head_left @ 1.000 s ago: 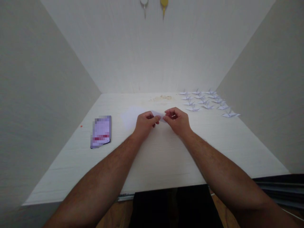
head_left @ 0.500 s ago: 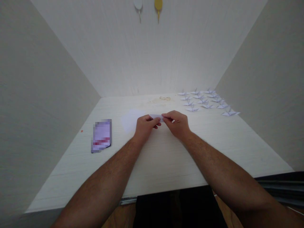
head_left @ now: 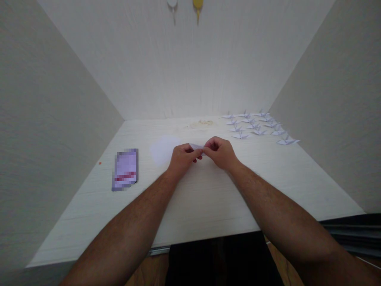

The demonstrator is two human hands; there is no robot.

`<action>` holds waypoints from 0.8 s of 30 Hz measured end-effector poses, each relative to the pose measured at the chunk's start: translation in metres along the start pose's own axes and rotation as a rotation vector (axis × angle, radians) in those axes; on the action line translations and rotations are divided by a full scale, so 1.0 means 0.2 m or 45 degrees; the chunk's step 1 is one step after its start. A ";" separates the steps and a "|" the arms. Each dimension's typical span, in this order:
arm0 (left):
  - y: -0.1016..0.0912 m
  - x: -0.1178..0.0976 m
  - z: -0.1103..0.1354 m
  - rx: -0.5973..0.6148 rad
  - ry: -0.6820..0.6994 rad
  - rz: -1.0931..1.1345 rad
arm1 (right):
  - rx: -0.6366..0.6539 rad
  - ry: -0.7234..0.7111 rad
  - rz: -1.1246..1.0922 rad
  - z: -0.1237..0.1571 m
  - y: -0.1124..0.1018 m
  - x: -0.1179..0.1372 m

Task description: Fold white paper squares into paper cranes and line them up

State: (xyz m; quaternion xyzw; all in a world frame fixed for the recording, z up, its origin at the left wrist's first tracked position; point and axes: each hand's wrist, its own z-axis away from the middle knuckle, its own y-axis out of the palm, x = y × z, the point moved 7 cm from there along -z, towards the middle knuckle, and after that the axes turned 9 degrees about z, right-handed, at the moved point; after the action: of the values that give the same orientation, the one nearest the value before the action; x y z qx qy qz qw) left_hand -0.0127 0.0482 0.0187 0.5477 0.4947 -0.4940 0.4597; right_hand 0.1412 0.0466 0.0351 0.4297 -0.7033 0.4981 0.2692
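A small piece of folded white paper (head_left: 195, 147) is held between my two hands above the middle of the table. My left hand (head_left: 185, 155) grips its left part, thumb on the near side and fingers curled behind. My right hand (head_left: 219, 151) pinches its right end between thumb and fingers, which hide much of that side. Behind my left hand, a pale stack of white paper (head_left: 162, 150) lies on the table. At the back right, several white origami cranes (head_left: 254, 126) stand in rows.
A phone-like object (head_left: 126, 169) with a blurred screen lies at the left of the white table (head_left: 202, 210). A small orange speck is beside it. Walls enclose the table on three sides. White and yellow hooks (head_left: 198, 6) hang on the back wall.
My right hand has shifted its grip, its fingers now curled more over the paper's right end. The paper is tilted a little differently. The view has moved slightly.
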 end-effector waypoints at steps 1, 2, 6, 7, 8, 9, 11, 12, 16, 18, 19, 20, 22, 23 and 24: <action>0.00 0.00 0.00 0.010 -0.005 -0.008 | 0.030 0.035 -0.020 0.00 0.00 -0.01; 0.01 0.00 0.00 0.023 -0.011 -0.012 | 0.055 0.054 -0.028 0.00 0.01 -0.01; 0.02 0.00 0.01 0.076 -0.025 0.008 | 0.107 0.038 0.051 -0.01 0.00 -0.01; 0.03 0.00 0.01 0.085 -0.029 0.018 | 0.114 0.025 0.084 -0.01 0.00 -0.01; 0.03 0.00 0.01 0.091 -0.035 0.025 | 0.113 0.006 0.112 -0.01 0.00 -0.01; 0.03 0.01 0.01 0.096 -0.043 0.034 | 0.104 -0.020 0.136 -0.01 0.00 0.00; 0.03 0.01 0.01 0.107 -0.064 0.049 | 0.057 -0.089 0.170 0.00 -0.01 0.01; 0.03 0.01 0.01 0.109 -0.072 0.053 | 0.023 -0.125 0.188 0.00 -0.01 0.02; 0.03 0.01 0.01 0.104 -0.094 0.037 | -0.062 -0.269 0.281 0.02 -0.02 0.05; 0.04 0.01 0.00 0.094 -0.101 0.049 | -0.081 -0.363 0.334 0.03 -0.01 0.08; 0.04 0.01 0.00 0.090 -0.104 0.066 | -0.096 -0.413 0.365 0.03 -0.02 0.09; 0.04 0.01 0.00 0.083 -0.107 0.086 | -0.112 -0.459 0.398 0.04 -0.02 0.10; 0.04 0.02 0.00 0.067 -0.110 0.117 | -0.134 -0.529 0.459 0.05 -0.02 0.11; 0.04 0.02 0.00 0.055 -0.109 0.122 | -0.133 -0.552 0.483 0.05 -0.01 0.12; 0.04 0.02 0.00 0.040 -0.108 0.120 | -0.126 -0.567 0.504 0.05 -0.01 0.13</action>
State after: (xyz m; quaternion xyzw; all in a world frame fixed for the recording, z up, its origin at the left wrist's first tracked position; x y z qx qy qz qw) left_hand -0.0050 0.0477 0.0146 0.5563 0.4406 -0.5022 0.4942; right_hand 0.1317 0.0287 0.0531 0.3693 -0.8386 0.3996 0.0265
